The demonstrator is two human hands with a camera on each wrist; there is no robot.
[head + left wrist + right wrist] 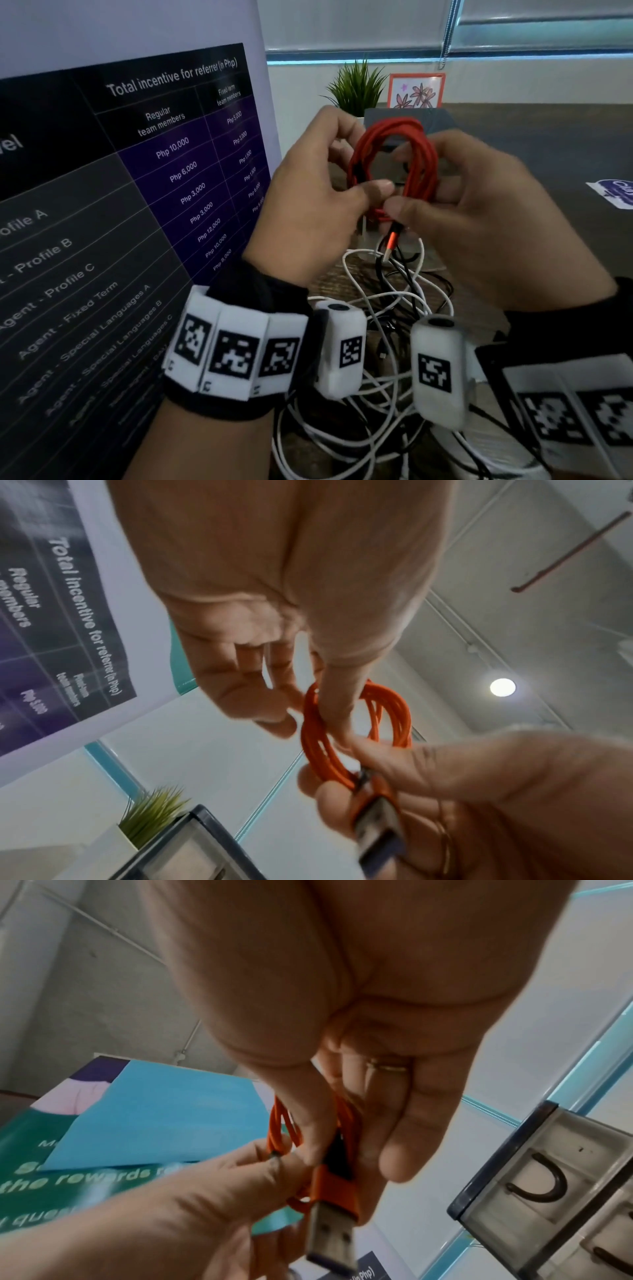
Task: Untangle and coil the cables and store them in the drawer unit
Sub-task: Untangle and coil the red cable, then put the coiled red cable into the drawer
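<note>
A red braided cable is wound into a coil of several loops and held up in front of me by both hands. My left hand pinches the coil's lower left side, thumb across the strands. My right hand pinches the lower right side. The cable's orange USB plug hangs down below the thumbs. In the left wrist view the orange coil sits between the fingertips. The right wrist view shows the USB plug close up. Behind the coil stands the grey drawer unit; its clear drawers have dark handles.
A tangle of white and black cables lies on the table below my wrists. A large printed banner stands at the left. A small green plant and a framed flower picture sit at the back. A sticker lies right.
</note>
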